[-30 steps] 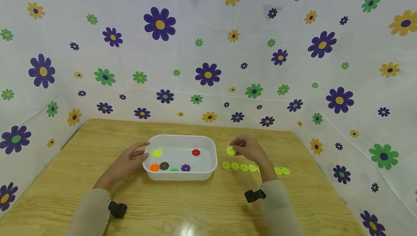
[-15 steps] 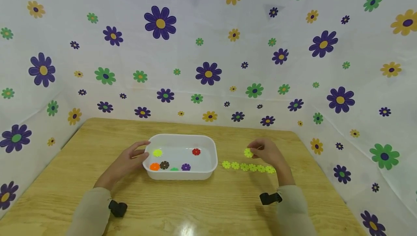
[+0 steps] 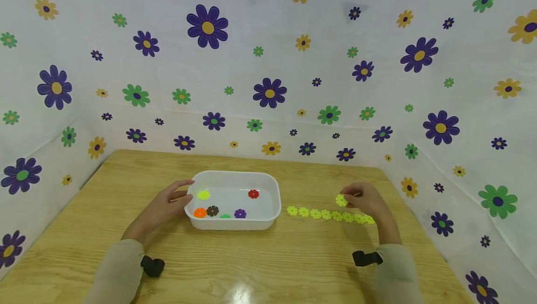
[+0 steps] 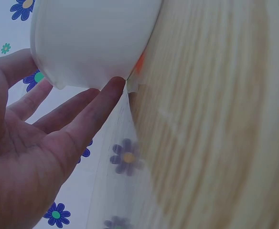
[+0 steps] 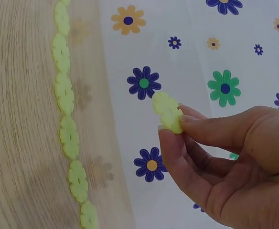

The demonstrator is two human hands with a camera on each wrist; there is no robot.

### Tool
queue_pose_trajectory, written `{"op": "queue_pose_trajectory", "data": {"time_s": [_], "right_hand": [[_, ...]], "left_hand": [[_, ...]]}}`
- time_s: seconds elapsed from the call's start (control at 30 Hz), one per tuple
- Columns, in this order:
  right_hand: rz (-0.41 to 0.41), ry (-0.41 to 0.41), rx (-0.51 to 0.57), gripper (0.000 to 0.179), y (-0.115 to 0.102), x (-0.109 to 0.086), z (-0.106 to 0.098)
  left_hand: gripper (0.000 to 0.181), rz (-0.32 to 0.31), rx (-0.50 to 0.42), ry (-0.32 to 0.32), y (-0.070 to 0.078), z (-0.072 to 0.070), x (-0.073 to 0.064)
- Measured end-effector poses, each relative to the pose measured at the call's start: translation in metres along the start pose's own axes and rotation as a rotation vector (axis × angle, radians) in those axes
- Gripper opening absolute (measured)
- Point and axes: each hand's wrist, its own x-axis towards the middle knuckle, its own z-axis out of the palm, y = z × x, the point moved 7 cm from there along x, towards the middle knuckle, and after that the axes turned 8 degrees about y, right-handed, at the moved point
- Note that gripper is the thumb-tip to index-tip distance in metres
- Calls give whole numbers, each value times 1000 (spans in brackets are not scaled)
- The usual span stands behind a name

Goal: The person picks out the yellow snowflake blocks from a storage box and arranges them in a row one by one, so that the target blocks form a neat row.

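Note:
Between thumb and fingertips my right hand [image 3: 366, 197] pinches a yellow-green flower-shaped plastic disc [image 3: 341, 200]. In the right wrist view this disc [image 5: 166, 107] is tilted up, raised above the table. Just below the hand runs a row of matching discs [image 3: 315, 214], lying flat edge to edge and partly hidden by the wrist at its right end. My left hand [image 3: 165, 207] rests against the left end of a white plastic tub [image 3: 232, 224]. In the left wrist view its fingers [image 4: 89, 117] extend nearly straight to the tub's wall.
Inside the tub lie loose discs: yellow [image 3: 203, 195], red [image 3: 253, 194], orange [image 3: 200, 213], brown [image 3: 212, 210], purple [image 3: 240, 213] and a mostly hidden green one [image 3: 225, 216]. A flower-printed white cloth [image 3: 235, 66] surrounds the wooden table [image 3: 235, 266] at the back and sides.
My right hand has moved right along the row, still pinching the yellow-green disc, uncovering more of the row's middle. The left hand and the tub stay in place.

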Motion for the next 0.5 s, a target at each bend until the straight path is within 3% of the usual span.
{"op": "queue_pose_trajectory", "data": {"time_s": [0.5], "right_hand": [[106,-5,24,24,42,-15,-36]], "left_hand": [[63,5,13,-11,4,2,-2]]}}
